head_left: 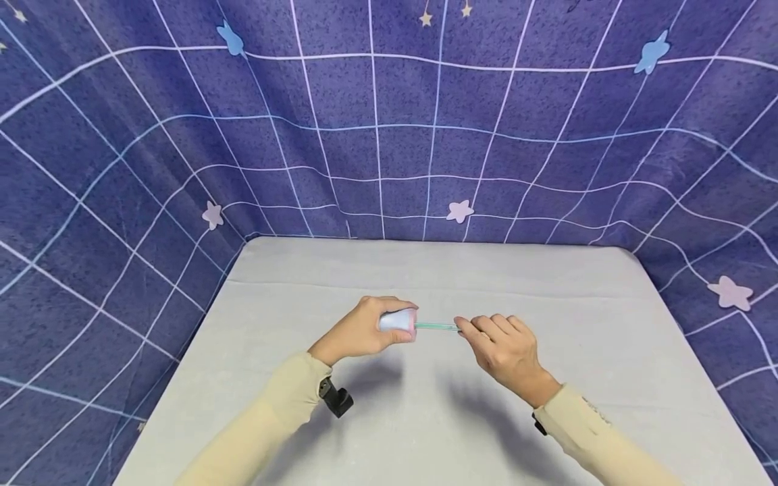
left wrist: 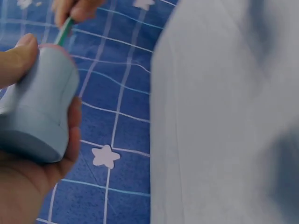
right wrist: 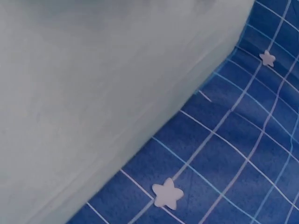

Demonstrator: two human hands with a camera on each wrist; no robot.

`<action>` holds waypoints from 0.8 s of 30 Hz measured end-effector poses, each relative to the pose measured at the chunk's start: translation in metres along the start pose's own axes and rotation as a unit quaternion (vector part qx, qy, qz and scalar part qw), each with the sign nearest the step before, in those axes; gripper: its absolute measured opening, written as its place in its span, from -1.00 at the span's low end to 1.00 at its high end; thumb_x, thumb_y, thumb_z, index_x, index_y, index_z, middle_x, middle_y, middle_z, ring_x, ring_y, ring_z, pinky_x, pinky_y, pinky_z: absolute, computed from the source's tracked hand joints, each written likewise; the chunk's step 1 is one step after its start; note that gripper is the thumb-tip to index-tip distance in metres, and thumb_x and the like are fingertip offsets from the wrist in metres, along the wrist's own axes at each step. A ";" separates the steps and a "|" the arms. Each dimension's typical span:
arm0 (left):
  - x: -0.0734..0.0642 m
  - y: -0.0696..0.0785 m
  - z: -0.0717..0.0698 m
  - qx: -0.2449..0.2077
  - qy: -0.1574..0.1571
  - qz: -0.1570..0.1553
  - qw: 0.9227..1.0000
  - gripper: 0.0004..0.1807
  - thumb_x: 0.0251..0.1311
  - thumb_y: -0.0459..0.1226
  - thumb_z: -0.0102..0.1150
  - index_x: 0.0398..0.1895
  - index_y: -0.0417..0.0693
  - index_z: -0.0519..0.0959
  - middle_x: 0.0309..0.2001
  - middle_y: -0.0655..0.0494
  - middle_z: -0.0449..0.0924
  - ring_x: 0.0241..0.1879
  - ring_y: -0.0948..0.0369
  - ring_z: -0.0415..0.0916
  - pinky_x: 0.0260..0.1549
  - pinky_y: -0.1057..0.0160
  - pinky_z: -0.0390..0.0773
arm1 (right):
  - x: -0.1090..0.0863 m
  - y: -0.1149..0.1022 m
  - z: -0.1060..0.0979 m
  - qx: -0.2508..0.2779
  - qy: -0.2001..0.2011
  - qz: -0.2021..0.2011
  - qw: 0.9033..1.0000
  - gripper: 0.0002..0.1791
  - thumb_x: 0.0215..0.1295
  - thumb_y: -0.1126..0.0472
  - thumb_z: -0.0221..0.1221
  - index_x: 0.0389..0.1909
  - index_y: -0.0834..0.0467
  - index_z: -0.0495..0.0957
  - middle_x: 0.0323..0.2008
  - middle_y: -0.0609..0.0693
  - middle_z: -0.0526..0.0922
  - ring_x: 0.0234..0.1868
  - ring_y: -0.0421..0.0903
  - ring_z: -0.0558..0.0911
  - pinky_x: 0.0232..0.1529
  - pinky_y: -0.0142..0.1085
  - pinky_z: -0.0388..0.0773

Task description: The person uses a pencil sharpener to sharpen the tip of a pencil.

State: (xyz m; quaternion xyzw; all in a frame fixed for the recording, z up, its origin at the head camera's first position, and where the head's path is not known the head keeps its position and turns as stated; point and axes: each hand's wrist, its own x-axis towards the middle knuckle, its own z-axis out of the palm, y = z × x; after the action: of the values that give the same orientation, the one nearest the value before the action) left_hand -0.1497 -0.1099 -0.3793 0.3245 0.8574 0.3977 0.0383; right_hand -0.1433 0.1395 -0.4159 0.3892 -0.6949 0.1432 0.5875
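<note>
My left hand [head_left: 365,331] grips a pale blue pencil sharpener [head_left: 395,320], its body lying sideways above the table. A pink rim faces right, and a thin green pencil [head_left: 436,326] stands in that end. Thumb and fingers of my right hand [head_left: 504,347] pinch the pencil's other end. In the left wrist view the sharpener [left wrist: 42,98] shows its smooth waisted body and rounded base, with the green pencil [left wrist: 64,31] entering at the top. How deep the pencil sits inside is hidden. The right wrist view shows neither hand nor pencil.
A white-covered table [head_left: 425,270] lies under both hands, which cast shadows on it. Purple-blue curtain cloth [head_left: 401,148] with a grid and stars hangs at the back and sides. A small black camera [head_left: 335,398] is strapped to the left wrist.
</note>
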 end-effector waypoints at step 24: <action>-0.021 -0.025 0.037 0.279 0.149 0.241 0.918 -0.32 -0.12 -0.11 0.46 0.06 -0.32 0.52 -0.09 -0.02 0.63 -0.13 0.18 0.55 -0.06 0.33 0.55 | 0.000 0.004 -0.018 0.313 -0.426 0.389 0.754 -0.84 0.09 0.24 0.33 -0.36 0.02 0.53 -0.61 -0.26 0.48 -0.64 -0.38 0.30 -0.57 -0.45 0.27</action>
State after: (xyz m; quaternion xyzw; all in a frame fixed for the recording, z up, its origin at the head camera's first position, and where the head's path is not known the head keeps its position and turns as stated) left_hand -0.1348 -0.1094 -0.4265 0.4554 0.8253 0.1838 -0.2789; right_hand -0.1338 0.1539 -0.4102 0.2686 -0.8810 0.3882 -0.0306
